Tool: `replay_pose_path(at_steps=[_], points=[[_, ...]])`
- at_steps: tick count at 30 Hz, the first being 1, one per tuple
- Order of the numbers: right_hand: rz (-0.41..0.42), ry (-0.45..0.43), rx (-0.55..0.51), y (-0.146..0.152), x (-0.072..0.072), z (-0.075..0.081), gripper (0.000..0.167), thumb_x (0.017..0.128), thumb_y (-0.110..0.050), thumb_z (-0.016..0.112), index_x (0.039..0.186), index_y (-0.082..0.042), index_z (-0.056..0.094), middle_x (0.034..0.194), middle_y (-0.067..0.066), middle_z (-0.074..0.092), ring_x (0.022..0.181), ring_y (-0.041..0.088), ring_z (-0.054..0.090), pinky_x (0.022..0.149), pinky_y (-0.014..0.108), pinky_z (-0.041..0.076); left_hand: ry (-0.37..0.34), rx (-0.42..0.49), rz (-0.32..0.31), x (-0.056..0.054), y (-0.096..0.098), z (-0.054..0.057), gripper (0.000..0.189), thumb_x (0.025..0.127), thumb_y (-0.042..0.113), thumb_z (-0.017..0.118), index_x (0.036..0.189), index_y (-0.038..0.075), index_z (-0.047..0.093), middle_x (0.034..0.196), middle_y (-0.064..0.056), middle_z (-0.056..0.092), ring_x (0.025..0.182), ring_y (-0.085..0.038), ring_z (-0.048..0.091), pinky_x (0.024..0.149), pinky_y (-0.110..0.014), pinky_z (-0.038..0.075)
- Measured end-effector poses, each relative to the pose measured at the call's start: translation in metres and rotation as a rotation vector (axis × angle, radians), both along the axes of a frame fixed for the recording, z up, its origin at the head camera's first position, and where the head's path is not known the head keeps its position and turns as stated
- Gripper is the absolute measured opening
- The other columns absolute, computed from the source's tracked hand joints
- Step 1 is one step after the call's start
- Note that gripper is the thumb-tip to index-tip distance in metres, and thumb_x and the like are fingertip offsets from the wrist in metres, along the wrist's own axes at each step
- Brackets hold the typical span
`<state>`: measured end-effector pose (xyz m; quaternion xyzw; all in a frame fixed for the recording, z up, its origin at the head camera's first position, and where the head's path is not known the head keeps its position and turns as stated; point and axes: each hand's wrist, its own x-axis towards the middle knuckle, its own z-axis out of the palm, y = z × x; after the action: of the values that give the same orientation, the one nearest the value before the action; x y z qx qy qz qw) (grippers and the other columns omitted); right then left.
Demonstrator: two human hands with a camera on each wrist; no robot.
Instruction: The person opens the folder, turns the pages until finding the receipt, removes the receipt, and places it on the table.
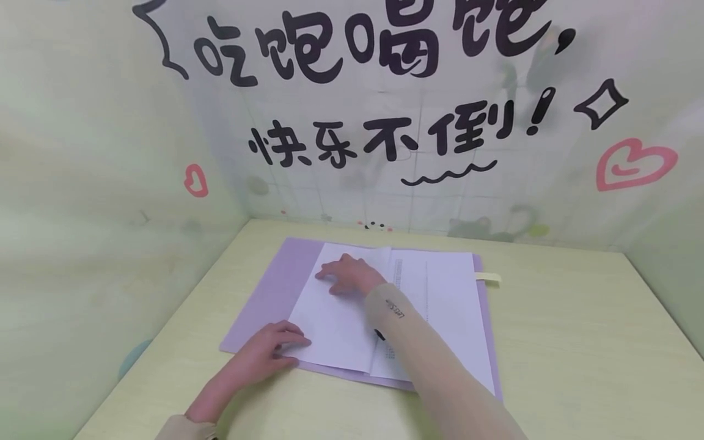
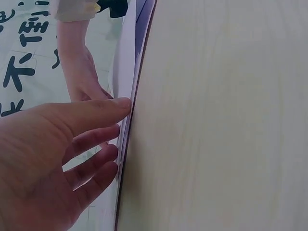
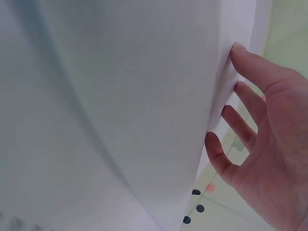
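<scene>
A purple folder (image 1: 277,281) lies spread open on the table with white paper sheets in it. The left-side page (image 1: 335,327) looks blank, while printed text lines run down the right-side page (image 1: 453,305). My right hand (image 1: 349,275) presses its spread fingertips on the upper part of the blank page, its forearm crossing the printed one. At the lower left corner of the same page, my left hand (image 1: 272,348) rests loosely bent fingers on the paper. In the right wrist view, the fingertips touch the sheet (image 3: 130,86), which bows upward near the fold.
A pale yellow strip (image 1: 488,278) sticks out from the folder's right edge. The light wooden table (image 1: 577,330) is enclosed by a patterned sheet (image 1: 352,201) with large black characters and pink hearts. Something blue and rounded (image 1: 132,357) shows beyond the table's left edge.
</scene>
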<state>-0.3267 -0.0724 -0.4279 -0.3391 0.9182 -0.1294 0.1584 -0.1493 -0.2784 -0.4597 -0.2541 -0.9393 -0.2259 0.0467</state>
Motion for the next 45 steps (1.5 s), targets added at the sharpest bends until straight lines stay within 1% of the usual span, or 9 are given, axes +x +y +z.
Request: replay_pose_path(at_steps=[7,11,17,22,28,33,39,41,45], points=[[0.062,0.058,0.001,0.003,-0.002,-0.001,0.05,0.096,-0.026,0.064,0.143,-0.033,0.051,0.159,-0.01,0.038,0.147,0.02,0.034,0.122,0.045,0.029,-0.029,0.006,0.025,-0.004,0.003,0.001,0.032,0.078,0.014,0.081,0.109,0.02,0.075,0.109,0.001,0.066,0.097,-0.018,0.059,0.082,-0.03,0.049],[0.089,0.093,-0.015,0.009,-0.005,-0.001,0.047,0.098,-0.028,0.062,0.143,-0.032,0.051,0.159,-0.009,0.037,0.148,0.02,0.034,0.122,0.04,0.031,-0.018,0.008,0.023,-0.003,0.005,0.002,0.032,0.076,0.013,0.082,0.107,0.019,0.076,0.107,0.0,0.066,0.093,-0.017,0.059,0.078,-0.027,0.048],[0.12,0.104,-0.107,0.034,-0.012,0.021,0.045,0.097,-0.026,0.062,0.142,-0.023,0.054,0.156,0.0,0.043,0.146,0.022,0.038,0.122,0.042,0.031,-0.013,-0.004,0.046,-0.002,0.008,0.002,0.032,0.076,0.013,0.082,0.106,0.019,0.076,0.107,0.001,0.066,0.097,-0.019,0.061,0.083,-0.031,0.051],[0.094,0.132,-0.144,0.06,-0.02,0.041,0.044,0.098,-0.028,0.062,0.141,-0.024,0.055,0.151,-0.003,0.05,0.144,0.018,0.041,0.121,0.039,0.033,-0.014,-0.001,0.062,-0.001,0.009,0.003,0.031,0.076,0.013,0.082,0.105,0.02,0.076,0.108,0.001,0.066,0.097,-0.022,0.061,0.084,-0.033,0.051],[0.078,0.158,-0.24,0.095,-0.022,0.059,0.049,0.098,-0.026,0.062,0.145,-0.019,0.05,0.153,0.0,0.048,0.146,0.021,0.039,0.123,0.04,0.03,-0.018,-0.013,0.093,0.001,0.01,0.002,0.031,0.076,0.014,0.083,0.104,0.022,0.075,0.109,0.003,0.065,0.1,-0.024,0.061,0.089,-0.039,0.052],[0.018,0.196,-0.298,0.132,-0.018,0.066,0.052,0.098,-0.028,0.062,0.147,-0.021,0.047,0.154,0.0,0.046,0.145,0.024,0.039,0.122,0.044,0.03,-0.032,-0.004,0.105,0.0,0.013,0.002,0.031,0.076,0.014,0.082,0.105,0.022,0.075,0.11,0.004,0.065,0.102,-0.024,0.061,0.091,-0.04,0.052],[-0.086,0.27,-0.392,0.184,-0.011,0.062,0.056,0.098,-0.025,0.061,0.151,-0.022,0.041,0.156,0.002,0.042,0.146,0.027,0.036,0.121,0.05,0.029,-0.053,-0.01,0.106,-0.002,0.017,0.002,0.03,0.076,0.015,0.082,0.105,0.021,0.075,0.11,0.004,0.065,0.103,-0.025,0.061,0.091,-0.04,0.052],[-0.125,0.281,-0.441,0.199,-0.009,0.06,0.058,0.098,-0.024,0.061,0.152,-0.022,0.039,0.156,0.003,0.042,0.143,0.029,0.04,0.118,0.052,0.032,-0.049,-0.008,0.103,-0.002,0.016,0.003,0.03,0.076,0.016,0.083,0.104,0.022,0.075,0.109,0.005,0.065,0.102,-0.025,0.061,0.09,-0.039,0.052],[-0.208,0.255,-0.534,0.224,-0.008,0.052,0.06,0.098,-0.023,0.061,0.153,-0.021,0.036,0.156,0.007,0.04,0.135,0.034,0.047,0.11,0.054,0.042,-0.02,-0.011,0.098,-0.001,0.014,0.002,0.031,0.075,0.015,0.083,0.103,0.022,0.075,0.108,0.005,0.066,0.101,-0.025,0.061,0.09,-0.039,0.052]])
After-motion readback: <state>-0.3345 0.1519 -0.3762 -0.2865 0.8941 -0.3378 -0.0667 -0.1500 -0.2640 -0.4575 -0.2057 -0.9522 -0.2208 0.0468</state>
